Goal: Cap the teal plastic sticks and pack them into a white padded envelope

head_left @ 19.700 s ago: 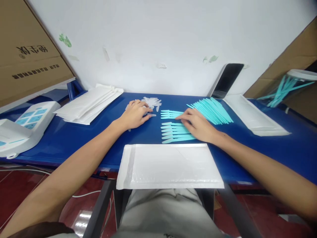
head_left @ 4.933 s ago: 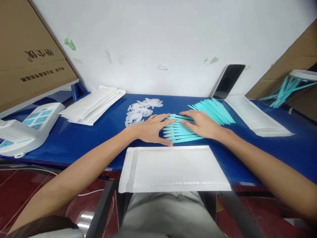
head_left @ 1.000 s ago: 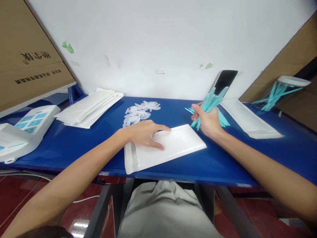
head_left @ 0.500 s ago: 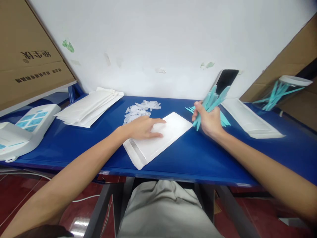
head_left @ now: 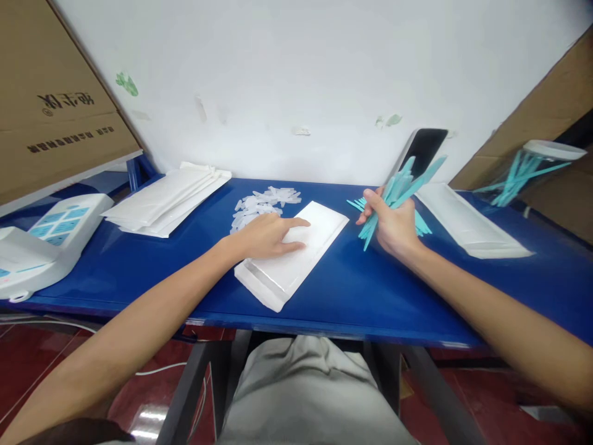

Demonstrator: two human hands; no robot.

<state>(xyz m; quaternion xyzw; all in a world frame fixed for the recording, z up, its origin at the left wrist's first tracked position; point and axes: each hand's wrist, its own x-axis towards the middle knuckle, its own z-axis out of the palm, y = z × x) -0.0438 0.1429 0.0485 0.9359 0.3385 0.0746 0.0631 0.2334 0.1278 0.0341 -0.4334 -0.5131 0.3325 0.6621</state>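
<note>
A white padded envelope (head_left: 301, 262) lies slanted on the blue table, its flap end with a shiny strip towards the near edge. My left hand (head_left: 266, 238) rests on its left side, thumb and index finger stretched out and apart. My right hand (head_left: 393, 222) is closed round a bundle of thin turquoise plastic sticks (head_left: 399, 185), raised to the right of the envelope. More turquoise sticks (head_left: 421, 225) lie on the table behind and beside that hand, partly hidden by it. Beyond my left hand is a heap of small translucent white plastic pieces (head_left: 259, 206).
White envelopes (head_left: 162, 198) are stacked at the left, beside a white device with blue labels (head_left: 60, 232). A phone (head_left: 422, 148) leans against the wall. Another white envelope (head_left: 472, 225) and a clear container with turquoise sticks (head_left: 514, 176) are at the right.
The envelope has turned anticlockwise under my left hand, its far corner swinging left, away from my right hand. The stick bundle has tilted further right in my right hand.
</note>
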